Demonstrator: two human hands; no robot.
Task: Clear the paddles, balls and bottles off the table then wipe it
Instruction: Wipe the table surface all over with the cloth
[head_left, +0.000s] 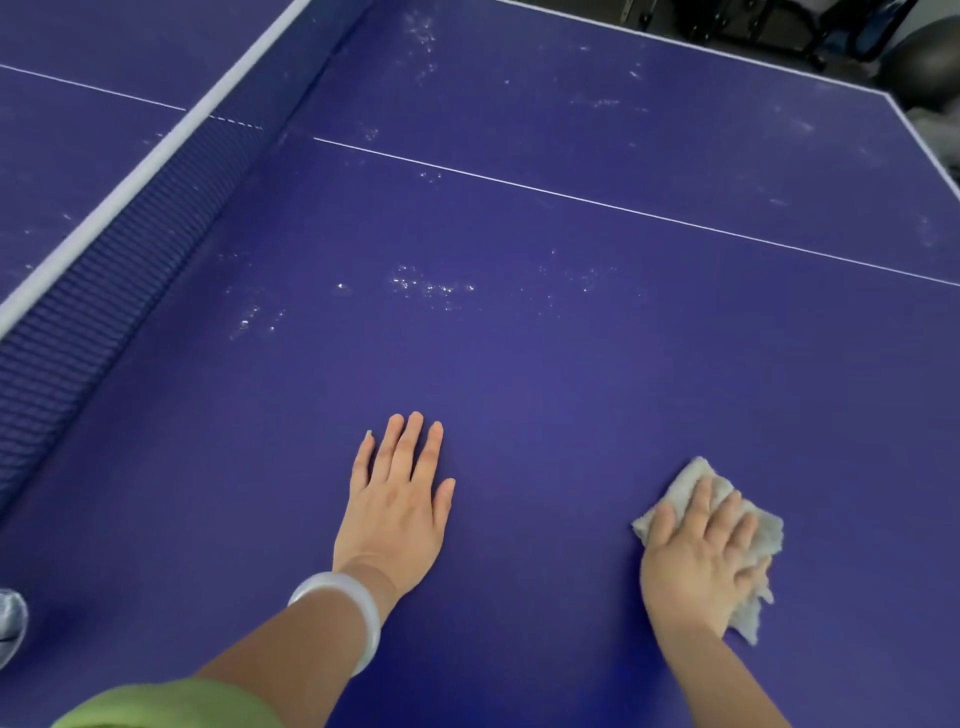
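Note:
The blue table-tennis table (519, 364) fills the view, with no paddle, ball or bottle on the part I see. My left hand (397, 499) lies flat on the table near the front, fingers straight and together, a pale bangle on its wrist. To the right, my right hand (698, 558) presses a crumpled beige cloth (756, 530) flat against the surface with straight fingers. Whitish smears and droplets (426, 286) mark the table farther out, toward the net and the far corner.
The dark net (124, 270) with its white top band runs diagonally along the left side. A white centre line (623, 208) crosses the table. Beyond the far right corner stand dark equipment and a grey ball (919, 57). A grey object (10, 623) shows at the left edge.

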